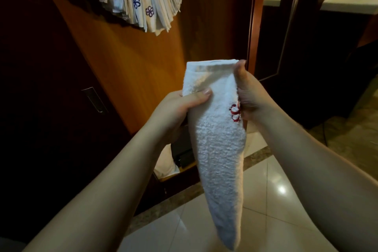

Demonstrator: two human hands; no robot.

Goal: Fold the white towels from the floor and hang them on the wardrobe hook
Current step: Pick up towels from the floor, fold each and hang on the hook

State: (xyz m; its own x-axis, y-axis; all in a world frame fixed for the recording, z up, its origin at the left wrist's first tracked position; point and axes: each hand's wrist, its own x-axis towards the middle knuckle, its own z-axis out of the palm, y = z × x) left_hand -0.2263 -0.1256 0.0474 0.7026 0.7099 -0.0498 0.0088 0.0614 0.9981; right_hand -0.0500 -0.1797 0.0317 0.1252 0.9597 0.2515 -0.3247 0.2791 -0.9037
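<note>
- The floor (272, 200) is glossy pale tile, with a bright light reflection on it, right of centre.
- A speckled darker stone band (253, 158) runs across the floor along the foot of the wooden wardrobe (131, 63).
- Low inside the wardrobe opening, white cloth (165, 164) lies beside a dark boxy object (184, 149); what that object is cannot be told.
- At far right a thin dark cable (324, 133) reaches down to marbled tiles.
</note>
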